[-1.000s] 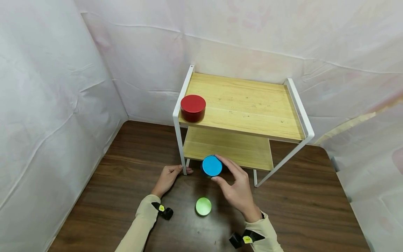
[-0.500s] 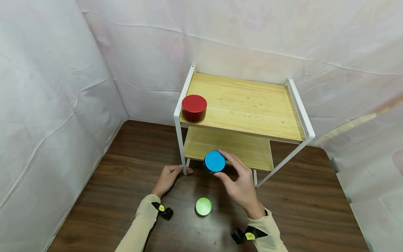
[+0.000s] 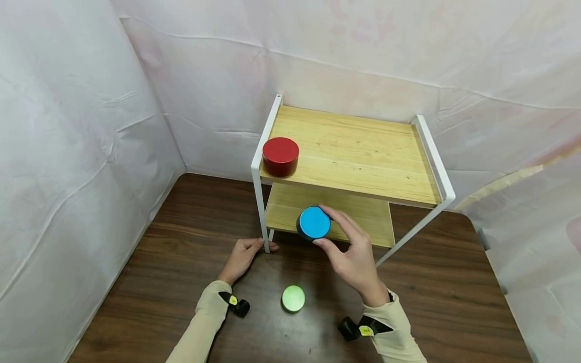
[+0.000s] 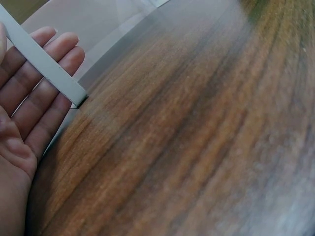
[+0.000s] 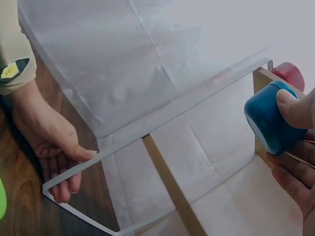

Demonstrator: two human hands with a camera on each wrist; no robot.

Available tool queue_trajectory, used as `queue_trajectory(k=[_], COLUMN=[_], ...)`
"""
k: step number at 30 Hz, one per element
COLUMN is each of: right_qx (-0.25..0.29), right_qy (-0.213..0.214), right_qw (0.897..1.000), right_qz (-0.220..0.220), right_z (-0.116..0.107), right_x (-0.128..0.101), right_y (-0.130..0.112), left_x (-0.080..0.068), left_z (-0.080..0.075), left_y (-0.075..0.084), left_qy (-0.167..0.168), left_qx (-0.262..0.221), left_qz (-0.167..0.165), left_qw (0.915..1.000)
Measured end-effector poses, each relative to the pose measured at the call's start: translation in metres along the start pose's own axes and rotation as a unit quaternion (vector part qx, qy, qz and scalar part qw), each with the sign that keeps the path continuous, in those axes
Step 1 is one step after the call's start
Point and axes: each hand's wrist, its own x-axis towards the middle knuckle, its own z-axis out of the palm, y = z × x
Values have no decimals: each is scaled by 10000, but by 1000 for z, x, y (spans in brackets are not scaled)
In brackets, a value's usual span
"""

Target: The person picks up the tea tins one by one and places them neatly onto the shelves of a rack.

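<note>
My right hand [image 3: 356, 259] pinches a round blue tin [image 3: 314, 222] between thumb and fingers, its lid facing up toward the head camera. The tin is in the air before the lower board of a two-tier shelf [image 3: 363, 156]; the right wrist view shows the blue tin [image 5: 275, 118] from the side. My left hand [image 3: 241, 257] holds the shelf's front left white leg [image 4: 47, 69] near its foot, thumb on one side and fingers behind. A red tin [image 3: 280, 157] sits at the top board's front left corner. On the table lies a small green tin [image 3: 293, 298], between my forearms.
The dark wooden table [image 3: 454, 302] carries the shelf near its back edge. White cloth [image 3: 68, 151] hangs behind and on both sides. The shelf's white side frames rise slightly above the top board. Each wrist wears a black camera [image 3: 348, 328].
My right hand has lifted the blue tin and moved it slightly to the right and farther away. My left hand stays on the leg; the red and green tins have not moved.
</note>
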Motion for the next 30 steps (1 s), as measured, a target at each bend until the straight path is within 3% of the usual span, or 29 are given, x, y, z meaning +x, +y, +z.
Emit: queue_trajectory(k=[30], right_qx=[128], right_qy=[82], right_qw=[9979], right_qz=[-633], right_z=[-9], right_x=[26], right_y=[-12], left_x=[-1], left_z=[1], left_y=[0], left_qy=[36], left_qx=[29], left_qz=[-6], left_qw=[10000])
